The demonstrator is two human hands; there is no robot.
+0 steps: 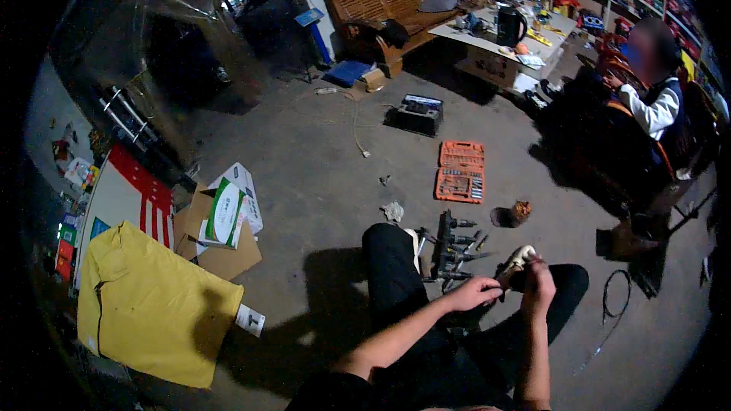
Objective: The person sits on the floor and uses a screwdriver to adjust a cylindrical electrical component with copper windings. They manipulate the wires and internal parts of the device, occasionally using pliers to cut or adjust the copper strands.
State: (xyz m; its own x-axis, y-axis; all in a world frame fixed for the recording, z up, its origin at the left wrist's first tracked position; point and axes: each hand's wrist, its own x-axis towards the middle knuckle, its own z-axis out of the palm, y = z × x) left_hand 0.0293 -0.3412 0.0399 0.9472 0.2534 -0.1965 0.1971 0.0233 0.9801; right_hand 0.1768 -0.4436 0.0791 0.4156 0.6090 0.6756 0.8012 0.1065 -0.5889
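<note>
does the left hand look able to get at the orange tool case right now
Probably not without leaning forward: the orange tool case lies open on the floor, beyond the dark assembly in front of the left hand. Nothing seems to cover it, though.

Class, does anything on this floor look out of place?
A crumpled whitish wad lies loose on the grey floor, left of the open orange tool case; it looks like discarded litter, its material unclear.

I get a dim view, curved and black at its rim. Shadows stretch left over floor and cloth.
</note>
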